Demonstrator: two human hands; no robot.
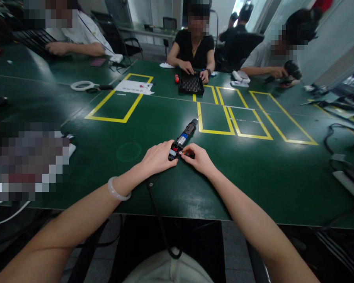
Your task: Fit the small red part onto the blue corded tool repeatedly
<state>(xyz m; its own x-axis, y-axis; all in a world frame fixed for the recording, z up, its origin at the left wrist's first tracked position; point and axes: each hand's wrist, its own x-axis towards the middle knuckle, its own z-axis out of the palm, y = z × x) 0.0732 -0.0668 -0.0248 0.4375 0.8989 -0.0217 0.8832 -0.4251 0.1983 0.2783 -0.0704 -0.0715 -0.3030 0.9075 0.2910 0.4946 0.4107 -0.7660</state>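
Note:
An electric screwdriver (185, 135), black with a blue band and a red and white rear part, lies on the green table (253, 177), its tip pointing away from me. My left hand (157, 158) is closed round its near end from the left. My right hand (198, 156) pinches the same end from the right, fingers on a small orange and red part. A black cable (159, 212) runs from near the tool over the table's front edge towards me. A pale bangle (117, 191) is on my left wrist.
Yellow tape rectangles (118, 103) mark the table ahead. Across it a person works over a black tray (191, 83); others sit at the far left and far right. Cables and devices (342, 165) lie at the right edge, a tape roll (82, 85) at left.

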